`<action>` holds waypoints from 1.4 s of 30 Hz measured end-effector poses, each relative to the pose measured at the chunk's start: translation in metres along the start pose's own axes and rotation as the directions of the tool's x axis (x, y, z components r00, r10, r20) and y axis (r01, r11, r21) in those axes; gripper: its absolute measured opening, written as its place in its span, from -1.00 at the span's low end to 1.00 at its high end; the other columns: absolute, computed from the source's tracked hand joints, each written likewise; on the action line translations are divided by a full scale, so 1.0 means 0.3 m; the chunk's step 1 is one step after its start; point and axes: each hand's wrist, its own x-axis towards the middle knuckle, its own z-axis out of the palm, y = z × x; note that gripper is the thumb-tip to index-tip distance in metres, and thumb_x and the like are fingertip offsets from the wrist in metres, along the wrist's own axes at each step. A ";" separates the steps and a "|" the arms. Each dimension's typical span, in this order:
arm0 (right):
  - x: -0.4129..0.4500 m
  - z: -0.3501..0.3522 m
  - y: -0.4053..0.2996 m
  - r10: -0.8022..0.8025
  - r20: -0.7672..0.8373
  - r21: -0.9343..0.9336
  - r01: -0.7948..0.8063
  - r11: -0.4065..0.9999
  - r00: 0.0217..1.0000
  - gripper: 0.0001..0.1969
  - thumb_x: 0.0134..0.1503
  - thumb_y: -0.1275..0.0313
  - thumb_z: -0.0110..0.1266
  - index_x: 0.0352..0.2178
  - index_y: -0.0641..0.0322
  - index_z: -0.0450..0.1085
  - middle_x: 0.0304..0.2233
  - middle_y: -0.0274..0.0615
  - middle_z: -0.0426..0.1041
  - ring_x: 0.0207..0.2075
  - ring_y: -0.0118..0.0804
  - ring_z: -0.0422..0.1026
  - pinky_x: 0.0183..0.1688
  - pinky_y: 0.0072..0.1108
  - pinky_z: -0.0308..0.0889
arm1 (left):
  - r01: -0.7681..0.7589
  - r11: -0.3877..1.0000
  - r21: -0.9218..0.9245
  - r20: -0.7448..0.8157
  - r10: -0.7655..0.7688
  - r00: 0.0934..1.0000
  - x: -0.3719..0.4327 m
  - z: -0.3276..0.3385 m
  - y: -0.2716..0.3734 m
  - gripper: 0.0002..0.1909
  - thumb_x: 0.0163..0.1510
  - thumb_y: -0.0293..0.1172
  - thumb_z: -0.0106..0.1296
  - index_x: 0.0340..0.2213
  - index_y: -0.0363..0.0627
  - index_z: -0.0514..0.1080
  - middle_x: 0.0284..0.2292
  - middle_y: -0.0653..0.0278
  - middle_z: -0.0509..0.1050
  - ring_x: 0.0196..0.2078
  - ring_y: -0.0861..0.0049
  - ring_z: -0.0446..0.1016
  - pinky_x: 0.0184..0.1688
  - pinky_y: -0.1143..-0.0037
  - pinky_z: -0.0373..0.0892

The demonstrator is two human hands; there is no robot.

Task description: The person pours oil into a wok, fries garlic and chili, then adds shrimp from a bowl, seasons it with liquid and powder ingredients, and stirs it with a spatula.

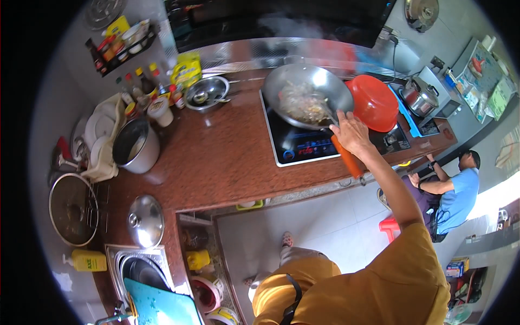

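A steel wok (280, 107) sits on the black induction cooktop (284, 142), with chopped food (302, 101) steaming in it. My right hand (352, 132) is over the wok's near right rim. Between its thumb and fingers is the metal shaft of a cooking spatula (330, 113), whose blade end reaches into the food. Beneath this hand, an orange handle (347, 157) with a metal loop at its end points toward me; its upper end is partly hidden. My left hand is out of view.
Right of the wok, a red plastic basin (373, 103) leans close, with a steel pot (419, 96) beyond. A steel bowl (207, 93), a deep pot (136, 146) and a lid (145, 221) stand left. A seated person (457, 191) is at right. A range hood (276, 20) hangs above.
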 end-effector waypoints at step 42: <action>0.396 -0.183 0.321 -0.708 0.179 -0.367 0.714 0.596 0.683 -0.88 -0.13 0.47 -0.11 -0.55 0.13 0.40 -0.57 -0.24 0.43 -0.49 -0.29 0.45 -0.49 -0.54 0.33 | 0.725 0.071 0.685 0.724 0.036 -0.689 -1.836 0.643 1.405 -0.52 -0.04 0.07 -0.10 -0.45 -0.16 0.16 -0.60 0.27 0.24 -0.76 0.54 0.27 -0.72 0.51 0.30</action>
